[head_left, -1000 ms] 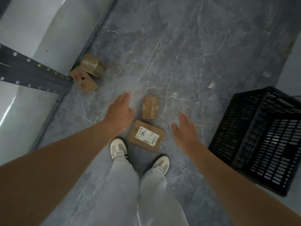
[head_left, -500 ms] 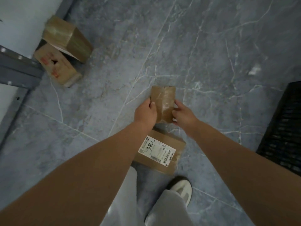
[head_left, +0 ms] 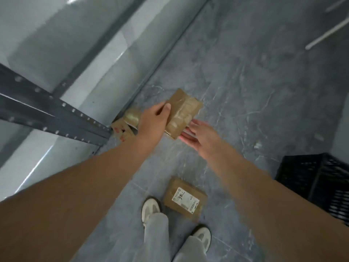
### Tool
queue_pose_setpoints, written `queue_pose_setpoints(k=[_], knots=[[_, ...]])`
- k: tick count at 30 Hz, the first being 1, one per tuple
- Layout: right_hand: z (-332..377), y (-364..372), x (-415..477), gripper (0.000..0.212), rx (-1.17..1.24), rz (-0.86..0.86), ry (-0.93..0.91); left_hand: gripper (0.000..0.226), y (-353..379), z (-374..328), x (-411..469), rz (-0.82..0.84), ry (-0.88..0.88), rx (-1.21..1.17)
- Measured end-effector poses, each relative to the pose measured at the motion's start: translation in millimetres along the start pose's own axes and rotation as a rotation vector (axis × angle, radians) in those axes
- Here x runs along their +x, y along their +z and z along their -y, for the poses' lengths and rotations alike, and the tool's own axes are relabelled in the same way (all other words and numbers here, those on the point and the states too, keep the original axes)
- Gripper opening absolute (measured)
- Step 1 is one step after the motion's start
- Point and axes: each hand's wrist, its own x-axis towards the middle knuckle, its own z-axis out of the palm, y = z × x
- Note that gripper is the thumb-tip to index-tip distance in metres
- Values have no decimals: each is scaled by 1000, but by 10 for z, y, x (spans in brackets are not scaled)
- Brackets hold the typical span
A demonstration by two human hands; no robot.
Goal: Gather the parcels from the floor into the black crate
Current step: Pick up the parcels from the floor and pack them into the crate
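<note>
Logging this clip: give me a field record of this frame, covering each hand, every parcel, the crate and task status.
left hand: grips the taped brown parcel, lifted off the floor
right hand: open, fingers straight beside that parcel's lower end; contact unclear
labelled parcel: flat on the floor near the shoes
two parcels: on the floor at the shelf post, partly hidden by the left hand
black crate: right edge of view, interior not visible
status: held parcel not yet in the crate; three lie on the floor
</note>
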Motion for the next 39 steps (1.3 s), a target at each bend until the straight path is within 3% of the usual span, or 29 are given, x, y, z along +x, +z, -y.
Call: queue_pose_setpoints(k=[5,7,10,14,17,21,26,28,31,35,39], knots=[[1275,621,-1256,17,-50,180,-205,39,-1101,-1594,-423,-136,77,-194],[1695,777,-1866,35,-103,228,-263,41,-1475,-2117,-788,-128,-7,-366],[2169,919,-2760,64,-77,436,-222,42,-1958,-2742,-1478,-99,-34,-515],[2586,1045,-3678,48,-176,561,-343,38,-2461,-3246,-2216,-175,143,-490],[2696,1252,-4288,58,-254,650,-438,37,-2825,-3525,-2750,-334,287,-392],[2619,1617,-4936,61,-361,764,-511,44,-3264,-3705,-3435,-445,369,-361],[2286,2122,-5678,97,-628,924,-526,93,-3919,-3482,-4237,-346,286,-338],[2115,2307,-5948,80,-671,1062,-460,92,-4234,-3310,-4529,-389,286,-257],[1861,2554,-6333,52,-755,1256,-360,71,-4685,-3130,-5077,-462,271,-220],[1476,2925,-6777,60,-899,1243,-417,63,-5162,-2894,-5832,-503,220,-191],[879,3245,-7280,55,-933,1372,-369,75,-5545,-2480,-6543,-757,246,-369]])
